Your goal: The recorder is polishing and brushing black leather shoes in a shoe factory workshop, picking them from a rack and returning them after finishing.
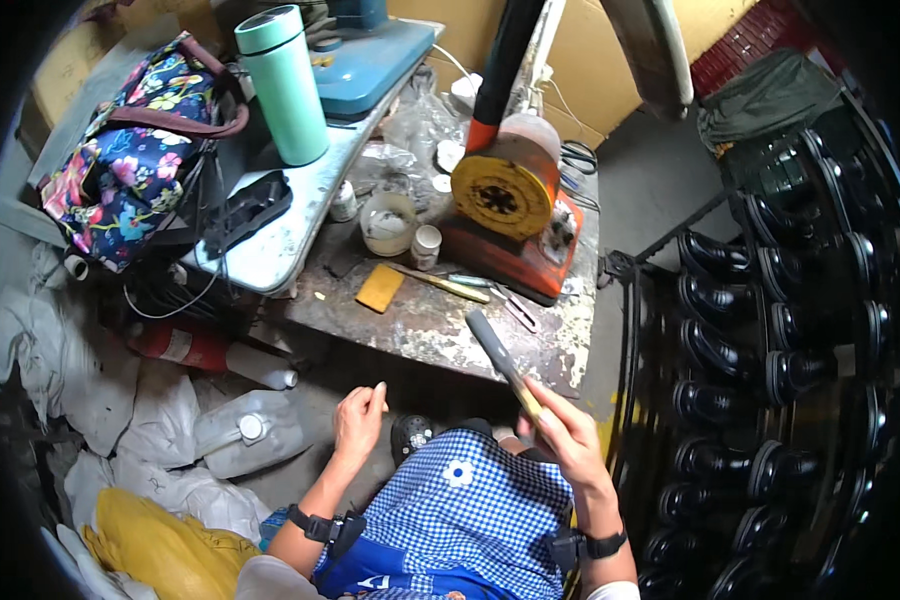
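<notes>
Tumbler (285, 85): mint green. Bag (135, 150): navy, multicoloured floral print. Apron (460, 510): blue-and-white gingham. Grinder wheel (500, 195): yellow. Boots (770, 330): glossy black.

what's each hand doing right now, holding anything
Left hand: loosely curled, fingertips pinched, anything held too small to tell.
Right hand: closed on a grey-bladed tool with a wooden handle.

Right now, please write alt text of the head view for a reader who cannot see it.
The right hand holds a flat grey tool with a wooden handle above a blue checked apron; the left hand is empty. Ahead, a paint-stained workbench carries an orange machine, and black boots fill a rack at right.
</notes>
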A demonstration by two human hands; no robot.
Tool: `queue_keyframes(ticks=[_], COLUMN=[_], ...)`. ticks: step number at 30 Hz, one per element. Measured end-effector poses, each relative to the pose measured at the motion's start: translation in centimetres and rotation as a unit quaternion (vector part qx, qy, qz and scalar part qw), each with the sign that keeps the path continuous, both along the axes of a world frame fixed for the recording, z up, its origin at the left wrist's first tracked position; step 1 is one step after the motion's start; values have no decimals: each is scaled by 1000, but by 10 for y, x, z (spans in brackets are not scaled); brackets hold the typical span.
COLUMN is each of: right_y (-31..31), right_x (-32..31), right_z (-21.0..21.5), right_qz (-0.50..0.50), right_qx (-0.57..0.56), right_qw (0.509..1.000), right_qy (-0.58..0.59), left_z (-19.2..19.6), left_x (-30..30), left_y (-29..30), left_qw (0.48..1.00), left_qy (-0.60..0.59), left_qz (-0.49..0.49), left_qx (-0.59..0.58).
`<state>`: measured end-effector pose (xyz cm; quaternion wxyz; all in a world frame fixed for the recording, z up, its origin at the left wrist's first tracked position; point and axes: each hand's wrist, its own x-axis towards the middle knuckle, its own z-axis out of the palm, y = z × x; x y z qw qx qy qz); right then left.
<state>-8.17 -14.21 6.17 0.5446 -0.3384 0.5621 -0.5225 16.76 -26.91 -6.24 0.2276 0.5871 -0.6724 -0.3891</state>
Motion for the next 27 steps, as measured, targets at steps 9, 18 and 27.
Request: queue_keyframes(ticks=[9,18,27], right_y=[-213,-294,-155], right_x=[75,119,35], right_z=[-85,-92,-63], right_qz=[-92,-109,-18], right_qx=[-241,-68,-293], right_qw=[874,893,865], right_qy=[412,432,408], left_z=[-18,2,36], left_x=[49,22,-13], left_y=[36,50,44], left_qw=[999,988,981], left_qy=[-20,116,172], left_qz=[17,-16,-73], left_qx=[-23,96,58])
